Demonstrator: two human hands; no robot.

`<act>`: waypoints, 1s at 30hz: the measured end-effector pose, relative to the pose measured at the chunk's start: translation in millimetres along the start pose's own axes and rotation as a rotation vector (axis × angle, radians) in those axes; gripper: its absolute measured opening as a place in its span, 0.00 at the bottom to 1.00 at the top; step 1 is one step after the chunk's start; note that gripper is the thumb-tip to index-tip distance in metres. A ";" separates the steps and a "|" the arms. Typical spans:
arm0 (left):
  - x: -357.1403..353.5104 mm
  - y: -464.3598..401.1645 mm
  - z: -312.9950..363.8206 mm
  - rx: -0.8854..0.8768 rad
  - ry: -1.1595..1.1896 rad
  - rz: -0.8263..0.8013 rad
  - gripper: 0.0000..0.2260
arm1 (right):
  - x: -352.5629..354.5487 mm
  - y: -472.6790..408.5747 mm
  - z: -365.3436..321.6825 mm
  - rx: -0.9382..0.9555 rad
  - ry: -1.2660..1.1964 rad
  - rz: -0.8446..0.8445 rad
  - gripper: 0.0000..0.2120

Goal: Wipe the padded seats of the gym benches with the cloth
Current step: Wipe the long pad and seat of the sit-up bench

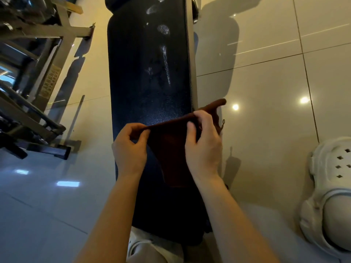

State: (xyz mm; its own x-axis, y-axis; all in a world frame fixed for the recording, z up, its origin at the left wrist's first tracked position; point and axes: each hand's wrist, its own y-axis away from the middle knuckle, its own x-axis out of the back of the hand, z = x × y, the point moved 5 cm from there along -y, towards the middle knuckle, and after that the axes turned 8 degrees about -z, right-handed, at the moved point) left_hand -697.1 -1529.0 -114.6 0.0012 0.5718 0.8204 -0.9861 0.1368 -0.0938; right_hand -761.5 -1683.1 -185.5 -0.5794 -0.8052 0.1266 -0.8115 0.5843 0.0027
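Above the near end of the long black padded vinyl bench seat [150, 76], the left hand [130, 149] and right hand [203, 145] each pinch the top edge of a dark maroon cloth [171, 147]. The cloth hangs stretched between them. White smudges mark the seat farther along.

Bench seat [148, 82] runs ahead of me, centre. Cloth [171, 141] above its near part, between my left hand [131, 147] and right hand [204, 145]. Frame [38, 73] stands left; shoe [330, 190] right, on floor [266, 76].
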 end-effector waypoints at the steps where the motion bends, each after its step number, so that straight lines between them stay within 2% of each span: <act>1: -2.1 -1.3 -1.4 0.007 0.004 -0.003 0.08 | -7.0 6.9 5.3 -0.015 -0.011 -0.035 0.17; 3: -7.7 -1.3 -5.0 0.022 0.006 -0.024 0.08 | -18.8 14.9 11.0 0.006 0.032 -0.109 0.27; 5: -11.8 -0.3 -8.5 0.025 -0.009 -0.025 0.06 | -25.7 7.0 11.2 0.032 0.105 -0.154 0.32; 8: -16.2 -4.4 -10.1 -0.009 -0.039 0.001 0.05 | -29.1 -9.6 10.3 0.006 0.109 -0.203 0.30; 12: -18.1 -11.9 -6.7 -0.071 -0.055 0.058 0.04 | -28.5 -8.7 14.9 -0.020 0.000 -0.179 0.29; 15: -18.2 -14.2 -6.8 -0.097 -0.034 0.064 0.05 | -26.6 -16.1 13.1 -0.018 -0.077 -0.167 0.29; 18: -22.3 -23.1 -3.4 -0.113 -0.008 0.034 0.06 | -26.5 -41.5 4.5 0.010 -0.118 -0.234 0.31; 22: -28.5 -43.3 0.7 -0.119 0.037 0.026 0.12 | -31.3 -82.7 -0.9 0.000 -0.144 -0.340 0.33; 25: -31.9 -54.3 -21.1 0.053 0.050 0.123 0.22 | -34.6 -104.2 -2.5 0.018 -0.171 -0.354 0.32; 27: -41.8 -56.5 -33.7 0.177 -0.027 0.122 0.28 | -36.4 -115.2 -3.5 0.030 -0.177 -0.356 0.31; 30: -54.9 -51.1 -36.5 0.199 -0.132 0.122 0.33 | -36.8 -133.8 -9.3 0.055 -0.171 -0.363 0.31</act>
State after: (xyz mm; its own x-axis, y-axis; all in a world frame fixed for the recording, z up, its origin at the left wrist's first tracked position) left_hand -640.7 -1537.9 -175.4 -0.1285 0.4620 0.8775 -0.9909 -0.0960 -0.0945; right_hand -630.8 -1730.8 -181.4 -0.2553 -0.9661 -0.0395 -0.9658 0.2567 -0.0364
